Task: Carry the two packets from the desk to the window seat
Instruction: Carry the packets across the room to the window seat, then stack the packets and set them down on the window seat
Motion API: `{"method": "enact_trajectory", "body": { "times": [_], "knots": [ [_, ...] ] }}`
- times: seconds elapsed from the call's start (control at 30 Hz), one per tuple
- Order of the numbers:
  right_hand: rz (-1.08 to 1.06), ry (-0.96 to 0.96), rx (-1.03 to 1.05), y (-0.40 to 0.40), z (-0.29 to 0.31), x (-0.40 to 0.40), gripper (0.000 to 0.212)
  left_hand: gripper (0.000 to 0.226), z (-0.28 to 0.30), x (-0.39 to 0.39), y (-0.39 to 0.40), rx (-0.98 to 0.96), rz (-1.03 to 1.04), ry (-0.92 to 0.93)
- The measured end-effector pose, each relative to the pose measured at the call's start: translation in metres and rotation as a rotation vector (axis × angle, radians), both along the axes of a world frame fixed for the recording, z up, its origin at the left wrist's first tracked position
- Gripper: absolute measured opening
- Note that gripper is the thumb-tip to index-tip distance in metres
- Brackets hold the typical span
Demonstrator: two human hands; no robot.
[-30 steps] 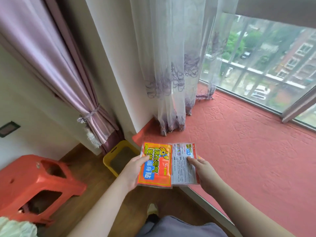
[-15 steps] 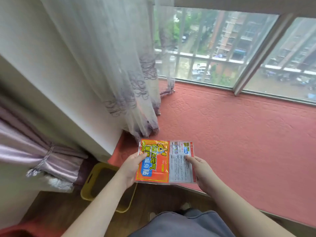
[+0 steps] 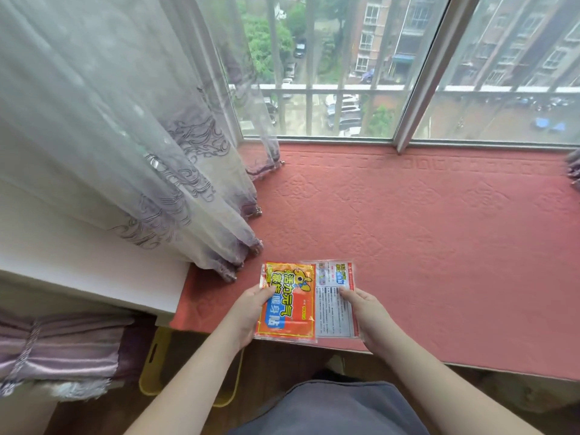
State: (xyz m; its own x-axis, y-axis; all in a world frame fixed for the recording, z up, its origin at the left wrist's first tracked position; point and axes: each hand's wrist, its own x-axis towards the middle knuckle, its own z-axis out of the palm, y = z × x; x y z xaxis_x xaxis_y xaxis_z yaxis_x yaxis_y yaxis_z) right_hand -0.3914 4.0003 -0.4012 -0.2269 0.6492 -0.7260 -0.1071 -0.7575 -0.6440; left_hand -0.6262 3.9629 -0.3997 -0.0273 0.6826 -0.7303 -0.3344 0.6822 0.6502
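Hands [image 3: 248, 312] with packets [image 3: 306, 301] above red window seat [image 3: 439, 246]

A wide window [image 3: 345, 67] with a metal frame admits overcast daylight. A sheer curtain [image 3: 131, 136] with purple embroidery hangs at its left. A white wall ledge [image 3: 94, 262] projects beside it. Below are a tied mauve drape [image 3: 56, 350], a yellow bin [image 3: 153, 365] and dark wooden flooring [image 3: 276, 359].

Home; curtains [image 3: 131, 146], window seat [image 3: 423, 246]
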Motion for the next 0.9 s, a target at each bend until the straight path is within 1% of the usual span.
{"method": "enact_trajectory", "body": {
  "times": [0.23, 0.43, 0.53, 0.7, 0.8, 0.9],
  "knots": [
    [-0.019, 0.031, -0.044, 0.006, -0.015, 0.0, 0.024, 0.024, -0.02, 0.001, 0.01, -0.044, -0.049, 0.045],
    [-0.058, 0.029, -0.077, 0.007, -0.032, -0.017, 0.023, 0.025, -0.048, -0.014, 0.02, -0.074, -0.125, 0.064],
    [-0.096, 0.02, -0.117, 0.005, -0.04, -0.031, 0.028, 0.025, -0.058, -0.019, 0.026, -0.071, -0.144, 0.007],
    [-0.148, 0.074, -0.147, 0.0, -0.06, -0.056, 0.047, 0.03, -0.077, -0.013, 0.038, -0.102, -0.182, -0.099],
    [-0.159, 0.114, -0.141, 0.004, -0.074, -0.062, 0.053, 0.029, -0.087, -0.002, 0.045, -0.098, -0.136, -0.104],
    [-0.111, 0.073, -0.159, 0.009, -0.088, -0.067, 0.05, 0.026, -0.098, 0.005, 0.048, -0.095, -0.089, -0.042]
  ]
}}
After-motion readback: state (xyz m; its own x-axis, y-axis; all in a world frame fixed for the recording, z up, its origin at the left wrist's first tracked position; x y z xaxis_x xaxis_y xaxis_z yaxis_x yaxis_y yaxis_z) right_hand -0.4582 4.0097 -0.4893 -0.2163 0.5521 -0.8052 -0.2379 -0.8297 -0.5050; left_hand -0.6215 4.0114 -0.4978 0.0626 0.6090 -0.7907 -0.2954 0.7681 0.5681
